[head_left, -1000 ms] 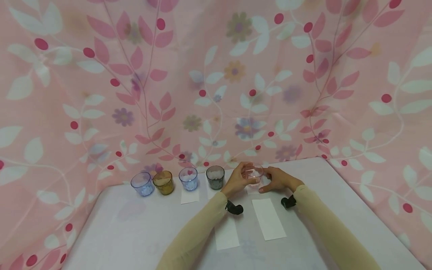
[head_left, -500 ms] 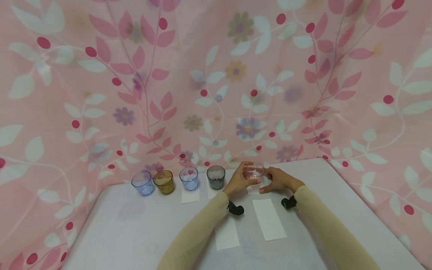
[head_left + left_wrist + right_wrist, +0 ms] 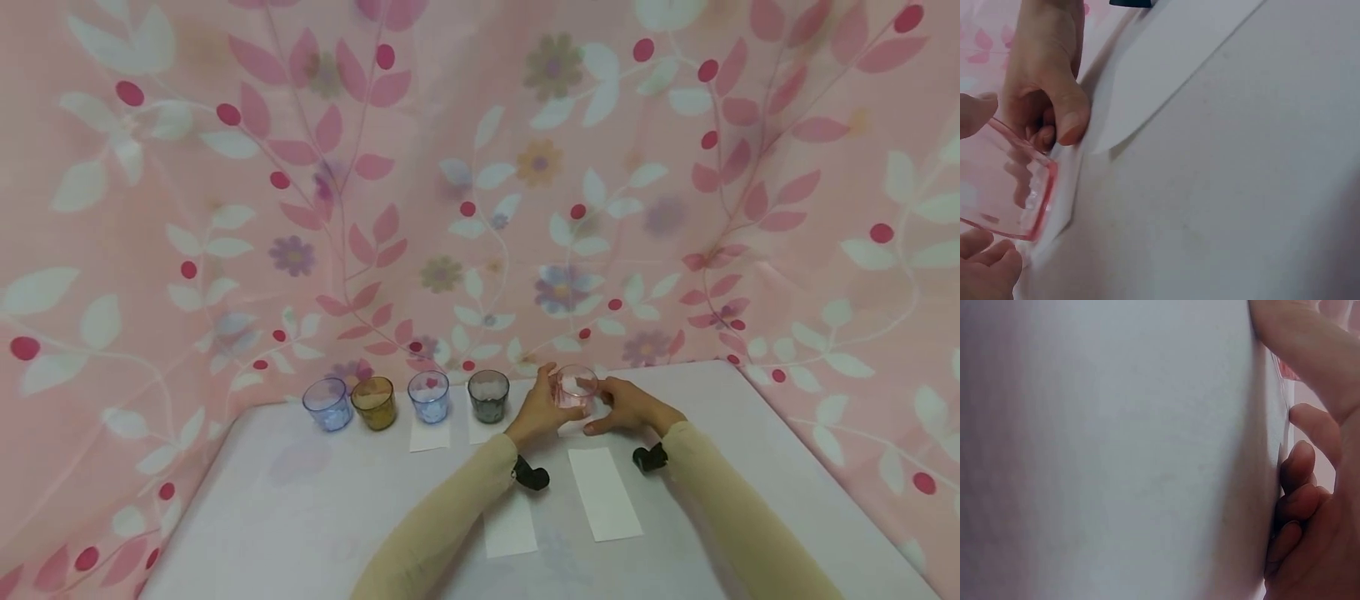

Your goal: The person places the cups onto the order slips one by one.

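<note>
A clear pink glass (image 3: 577,390) stands near the back of the table, at the right end of a row of glasses. My left hand (image 3: 542,408) holds it from the left, thumb in front and fingers behind; the left wrist view shows the pink glass (image 3: 1007,181) between them. My right hand (image 3: 630,406) is just right of the glass, fingers loosely curved and thumb low by the tabletop. In the right wrist view, the fingers of that right hand (image 3: 1322,531) bend beside the table surface. A white paper slip (image 3: 1069,200) lies by the glass base.
Leftward stand a grey glass (image 3: 488,397), a blue glass (image 3: 429,397), an amber glass (image 3: 373,403) and another blue glass (image 3: 327,405). Paper slips (image 3: 604,493) lie in front on the white table (image 3: 315,517). A floral pink curtain (image 3: 480,167) hangs behind.
The head view has shifted slightly, so everything sits a little further right. My left fingers reach less far over the pink glass rim. Both hands otherwise keep their places around it.
</note>
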{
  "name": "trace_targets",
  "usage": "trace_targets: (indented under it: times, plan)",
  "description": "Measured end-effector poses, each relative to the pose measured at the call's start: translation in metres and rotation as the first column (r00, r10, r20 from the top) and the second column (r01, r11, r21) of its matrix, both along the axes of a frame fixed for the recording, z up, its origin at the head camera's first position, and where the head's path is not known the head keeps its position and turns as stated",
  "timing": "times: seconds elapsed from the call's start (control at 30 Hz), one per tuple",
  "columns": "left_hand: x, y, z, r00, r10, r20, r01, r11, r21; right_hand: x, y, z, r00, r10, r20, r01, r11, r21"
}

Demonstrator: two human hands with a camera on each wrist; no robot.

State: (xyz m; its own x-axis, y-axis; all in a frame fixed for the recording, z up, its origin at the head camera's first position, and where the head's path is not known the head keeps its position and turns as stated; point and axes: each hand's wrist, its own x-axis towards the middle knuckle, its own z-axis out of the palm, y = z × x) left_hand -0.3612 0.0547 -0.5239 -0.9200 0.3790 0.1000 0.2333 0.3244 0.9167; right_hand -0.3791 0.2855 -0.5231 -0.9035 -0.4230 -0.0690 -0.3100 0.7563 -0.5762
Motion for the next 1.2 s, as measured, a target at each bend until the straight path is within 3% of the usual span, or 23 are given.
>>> trace_targets:
  times: [0.2,0.43,0.67,0.83,0.9,0.97,1.07,1.2]
  plan:
    - [0.01,-0.013,0.018,0.998,0.049,-0.027,-0.047,0.998,0.039,0.002,0.001,-0.001,1.0,-0.003,0.017,0.003,1.0,-0.003]
    - [0.032,-0.041,0.04,0.994,-0.015,-0.108,0.014,1.0,-0.018,0.006,0.005,-0.005,0.999,-0.031,0.035,0.031,1.0,0.002]
    - [0.059,-0.093,0.061,0.987,-0.087,-0.139,0.074,0.992,-0.098,0.006,0.003,0.001,1.0,-0.003,0.014,0.003,1.0,-0.023]
    - [0.076,-0.134,0.07,0.972,-0.075,-0.221,0.068,0.997,-0.04,0.005,0.003,0.002,1.0,0.025,0.001,-0.025,0.999,-0.029]
    - [0.081,-0.151,0.072,0.956,-0.04,-0.292,0.044,0.999,0.008,0.005,0.002,0.002,1.0,0.025,0.003,-0.025,0.999,-0.028]
    - [0.084,-0.168,0.074,0.928,0.019,-0.372,0.006,0.998,0.067,0.005,0.002,0.002,1.0,0.025,0.0,-0.025,0.999,-0.026]
    - [0.086,-0.194,0.078,0.869,0.13,-0.478,-0.064,0.986,0.151,0.005,0.002,0.001,1.0,0.018,0.001,-0.018,0.999,-0.031]
    - [0.084,-0.23,0.085,0.801,0.257,-0.541,-0.141,0.959,0.246,0.005,0.003,0.0,1.0,0.009,0.016,-0.008,0.999,-0.052]
